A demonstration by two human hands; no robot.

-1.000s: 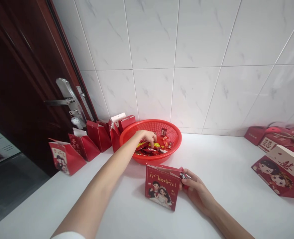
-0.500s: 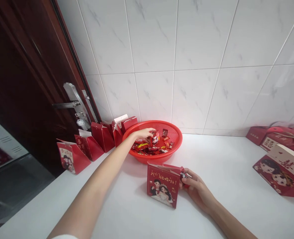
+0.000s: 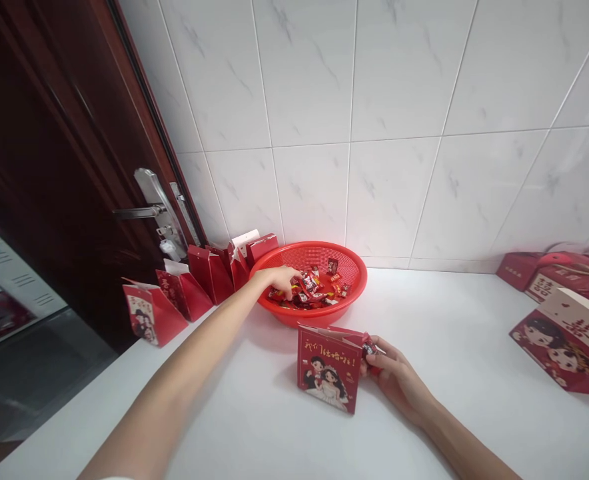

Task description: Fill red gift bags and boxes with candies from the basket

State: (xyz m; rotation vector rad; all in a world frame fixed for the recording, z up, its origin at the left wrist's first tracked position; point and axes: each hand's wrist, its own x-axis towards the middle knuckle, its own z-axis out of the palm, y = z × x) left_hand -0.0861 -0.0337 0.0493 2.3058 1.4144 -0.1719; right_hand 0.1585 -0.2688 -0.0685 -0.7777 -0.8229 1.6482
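Observation:
A red plastic basket (image 3: 359,293) holds wrapped candies (image 3: 312,285) in red, yellow and dark wrappers. My left hand (image 3: 280,279) reaches over its left rim, fingers curled down among the candies; what lies between the fingertips is hidden. In front of the basket stands a red gift box (image 3: 327,367) printed with a cartoon bride and groom, its top parted by a narrow gap. My right hand (image 3: 394,373) is closed around a wrapped candy (image 3: 369,349) at the box's right side, its fingers against that edge.
Several red gift boxes (image 3: 202,277) line the left side of the white table (image 3: 254,413). More red boxes (image 3: 564,340) are at the right, one with a twine bow. A tiled wall (image 3: 394,193) rises behind, and a dark door (image 3: 74,133) with a metal handle stands at left.
My left hand has drawn back leftward inside the basket, and its fingers now point down into the candies. My right hand keeps its candy beside the box. The view has shifted slightly.

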